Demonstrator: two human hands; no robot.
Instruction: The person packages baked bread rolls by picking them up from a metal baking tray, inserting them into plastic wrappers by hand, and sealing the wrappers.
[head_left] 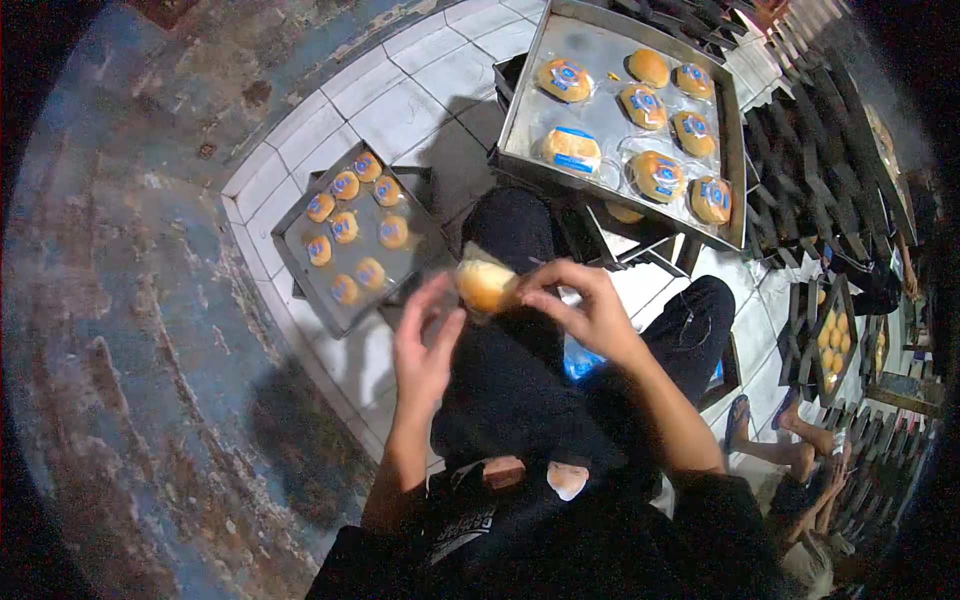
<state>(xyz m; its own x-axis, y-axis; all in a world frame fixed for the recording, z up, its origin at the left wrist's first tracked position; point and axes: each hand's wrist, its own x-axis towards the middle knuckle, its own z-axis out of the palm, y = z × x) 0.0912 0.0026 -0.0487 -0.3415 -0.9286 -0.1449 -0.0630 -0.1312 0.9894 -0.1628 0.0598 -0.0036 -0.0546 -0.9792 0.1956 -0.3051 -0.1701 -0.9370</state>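
A round golden bun (pixel 487 287) in a thin clear wrapper is held up above my dark-trousered lap. My right hand (pixel 585 308) pinches its right edge between thumb and fingers. Close by the bun's left side is my left hand (pixel 424 342), thumb and fingers apart; I cannot tell whether its fingertips touch the wrapper. Below my right hand, blue-printed plastic (pixel 582 360) shows partly, the rest hidden behind my arm and legs.
A large metal tray (pixel 530 120) at the upper right and a smaller tray (pixel 335 315) at the left carry several buns with blue-printed wrappers. Dark stacked racks (pixel 830 150) line the right. Another person's feet (pixel 738 420) and a tray of unwrapped buns (pixel 835 340) are beyond.
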